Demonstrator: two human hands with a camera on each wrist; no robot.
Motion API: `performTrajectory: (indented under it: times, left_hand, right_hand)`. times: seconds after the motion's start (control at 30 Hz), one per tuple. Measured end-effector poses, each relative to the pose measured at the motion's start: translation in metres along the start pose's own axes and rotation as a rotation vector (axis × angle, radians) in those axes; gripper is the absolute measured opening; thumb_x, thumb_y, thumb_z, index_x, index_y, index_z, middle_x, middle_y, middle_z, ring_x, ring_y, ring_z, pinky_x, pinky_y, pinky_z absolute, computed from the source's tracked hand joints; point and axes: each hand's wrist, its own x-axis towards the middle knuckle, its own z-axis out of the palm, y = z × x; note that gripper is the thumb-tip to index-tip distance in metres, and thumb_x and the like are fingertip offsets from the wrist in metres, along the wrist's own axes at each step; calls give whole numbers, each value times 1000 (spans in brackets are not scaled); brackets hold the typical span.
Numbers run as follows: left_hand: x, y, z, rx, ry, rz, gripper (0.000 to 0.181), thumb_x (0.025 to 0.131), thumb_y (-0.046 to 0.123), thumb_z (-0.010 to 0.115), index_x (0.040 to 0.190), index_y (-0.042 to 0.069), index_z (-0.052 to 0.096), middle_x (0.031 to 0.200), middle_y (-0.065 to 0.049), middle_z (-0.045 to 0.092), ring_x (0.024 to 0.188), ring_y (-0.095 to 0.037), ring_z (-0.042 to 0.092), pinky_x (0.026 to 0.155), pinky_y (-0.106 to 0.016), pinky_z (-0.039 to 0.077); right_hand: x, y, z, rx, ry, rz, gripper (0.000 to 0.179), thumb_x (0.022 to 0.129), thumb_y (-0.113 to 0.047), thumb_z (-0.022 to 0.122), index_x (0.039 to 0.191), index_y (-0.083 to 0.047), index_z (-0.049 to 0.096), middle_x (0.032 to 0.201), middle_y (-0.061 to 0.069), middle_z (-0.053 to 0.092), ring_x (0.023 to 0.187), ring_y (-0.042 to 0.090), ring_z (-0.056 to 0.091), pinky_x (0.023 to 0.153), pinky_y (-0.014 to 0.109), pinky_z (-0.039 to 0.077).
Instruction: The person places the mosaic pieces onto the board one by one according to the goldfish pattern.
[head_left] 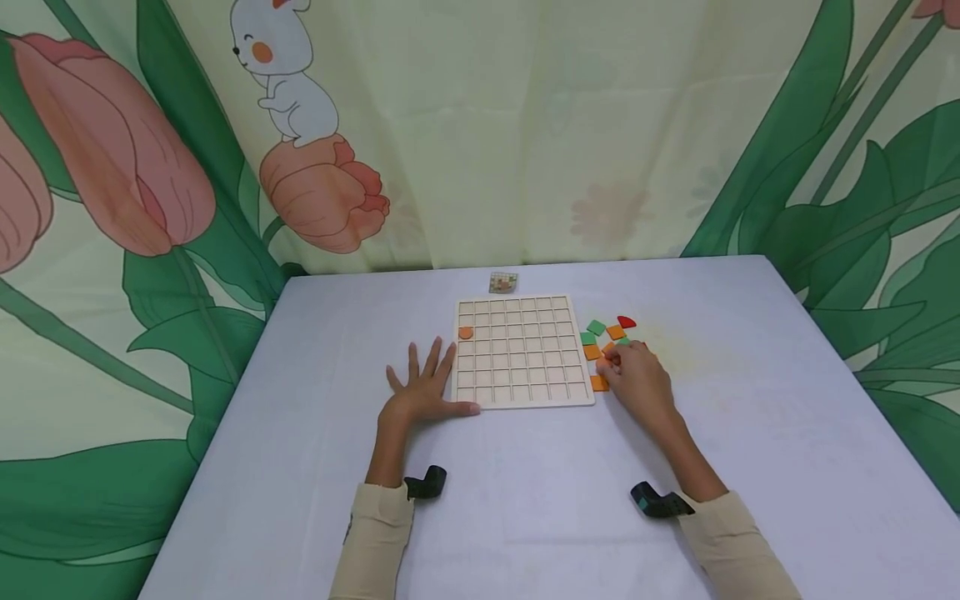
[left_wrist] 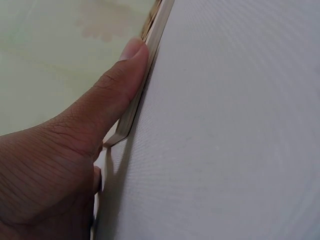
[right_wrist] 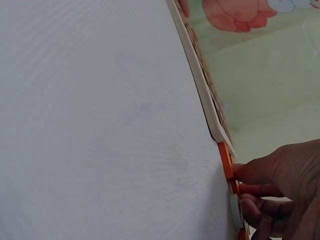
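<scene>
Head view: the right hand (head_left: 637,382) is bent over the small pieces beside the board, its fingers curled and the thumb and fingertips close together; whether a piece is between them I cannot tell. In the right wrist view the thumb tip meets or nearly meets an orange piece (right_wrist: 226,161), with a pale-edged piece (right_wrist: 235,212) just by the other fingers. The left hand (head_left: 420,398) is spread wide and grasps nothing, its index finger at the left edge of the wooden grid board (head_left: 525,342) and its thumb along the near edge, as the left wrist view also shows.

The board lies flat between the hands, an orange disc (head_left: 466,332) in its leftmost column, toward the far side. Off its right edge are orange squares (head_left: 616,332), green squares (head_left: 596,327) and a red piece (head_left: 627,322), some partly hidden by the right hand. Just beyond the far edge lies a small printed packet or card (head_left: 503,282). White cloth (head_left: 517,533) covers the table, and behind it hangs a curtain (head_left: 480,167) with tulips and a rabbit.
</scene>
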Motion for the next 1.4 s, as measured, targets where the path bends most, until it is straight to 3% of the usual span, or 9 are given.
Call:
performTrajectory:
  times: [0.3,0.53,0.87,1.17,1.4]
  left_hand:
    - [0,3,2,3,-14,-2,119,72,77,65,158,29,-2,165,1,-15,147,-39,-26,106,-77,-9]
    - [-1,5,0,-1,-11,-1,118,72,75,66,158,29,-1,165,0,-14,147,-40,-25,106,-77,-9]
    - [-3,3,-1,3,-13,-13,119,72,75,66,158,28,-1,165,0,-14,147,-39,-24,106,-77,-9]
    - [-3,1,-2,-2,-5,-3,119,71,74,68,159,26,2,166,-3,-11,147,-42,-24,106,-77,-9]
    - [1,1,0,-1,-18,-9,121,71,76,67,158,28,-2,165,-1,-15,146,-40,-27,106,-76,-11]
  right_hand:
    - [0,3,-2,-4,22,-5,23,90,-21,66,96,2,70,90,14,58,76,23,54,56,27,46]
    - [0,4,-9,35,41,-11,25,89,-21,64,103,0,68,92,12,59,77,22,56,55,25,45]
    - [-1,-2,-8,72,-8,-32,27,90,-21,67,107,-1,64,94,10,63,76,21,60,61,28,52]
    - [-1,-11,-9,30,14,-96,26,88,-22,69,106,-2,66,87,8,63,73,20,54,57,25,46]
    - [7,-24,-12,24,45,-197,26,90,-25,64,102,-3,69,93,11,66,73,20,58,54,26,46]
